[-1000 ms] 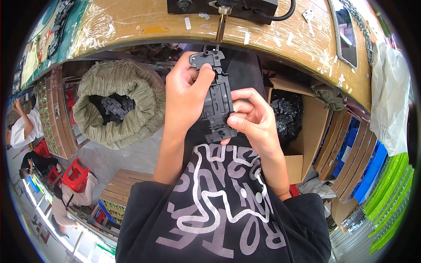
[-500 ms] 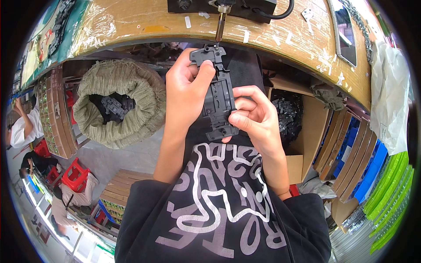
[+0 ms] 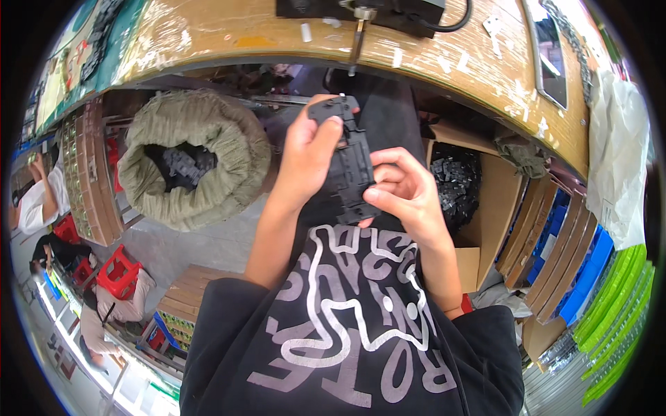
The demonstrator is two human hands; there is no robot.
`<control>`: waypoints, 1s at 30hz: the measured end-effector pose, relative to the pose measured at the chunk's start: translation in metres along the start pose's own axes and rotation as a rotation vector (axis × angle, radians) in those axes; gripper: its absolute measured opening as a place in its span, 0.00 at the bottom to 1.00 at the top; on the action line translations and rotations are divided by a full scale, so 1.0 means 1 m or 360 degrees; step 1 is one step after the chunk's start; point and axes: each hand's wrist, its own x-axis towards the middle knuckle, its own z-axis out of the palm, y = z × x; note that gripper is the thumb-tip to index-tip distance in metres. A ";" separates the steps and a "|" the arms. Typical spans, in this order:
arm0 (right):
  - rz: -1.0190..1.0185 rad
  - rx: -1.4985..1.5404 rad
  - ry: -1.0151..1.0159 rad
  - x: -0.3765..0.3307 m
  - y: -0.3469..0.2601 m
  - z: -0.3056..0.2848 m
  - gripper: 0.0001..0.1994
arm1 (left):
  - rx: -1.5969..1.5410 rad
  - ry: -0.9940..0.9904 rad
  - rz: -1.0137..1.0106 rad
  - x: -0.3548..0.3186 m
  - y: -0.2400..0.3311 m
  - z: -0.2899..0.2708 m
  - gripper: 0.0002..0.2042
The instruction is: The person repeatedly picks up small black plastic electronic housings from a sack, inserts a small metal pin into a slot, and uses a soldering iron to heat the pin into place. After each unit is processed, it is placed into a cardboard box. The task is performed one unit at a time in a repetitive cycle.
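Note:
Between my two hands is a long black moulded plastic part point(image 3: 352, 161), its upper end pointing toward the bench. My left hand point(image 3: 310, 154) grips the upper end, thumb pressed on its face. At the lower right edge, the fingers of my right hand point(image 3: 402, 186) pinch the same part. Just beyond its upper end, apart from it, hangs the metal shaft of a fixed screwdriver-like tool point(image 3: 357, 47). That tool is mounted on a black block point(image 3: 409, 15) on the bench.
The wooden bench point(image 3: 229, 43) spans the far side, with a phone-like device point(image 3: 550, 66) at right. A green fabric sack point(image 3: 239, 149) of black parts stands left. An open carton point(image 3: 501, 191) of small black parts stands right. Other people sit far left, near a red stool point(image 3: 119, 272).
My hands have drawn the black plastic part down and away from the tool tip, which it met before. The part is tilted slightly differently, and the view has shifted a little.

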 end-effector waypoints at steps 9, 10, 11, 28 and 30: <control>0.0131 -0.0317 0.0517 -0.012 0.007 -0.105 0.16 | 0.0132 0.0005 -0.0223 -0.002 -0.041 -0.040 0.09; 0.0134 -0.0322 0.0745 -0.015 0.018 -0.139 0.17 | 0.0155 0.0239 -0.0205 -0.004 -0.039 -0.056 0.09; 0.0094 -0.0275 0.1029 -0.020 0.034 -0.173 0.16 | 0.0176 0.0507 -0.0184 -0.006 -0.051 -0.081 0.08; -0.1272 -0.0301 0.2256 -0.069 0.022 -0.229 0.16 | 0.2522 0.1485 -0.0900 -0.017 -0.105 -0.332 0.35; -0.1657 -0.0720 0.2192 -0.067 -0.033 -0.187 0.13 | 0.2433 0.1481 -0.0861 -0.009 -0.104 -0.328 0.34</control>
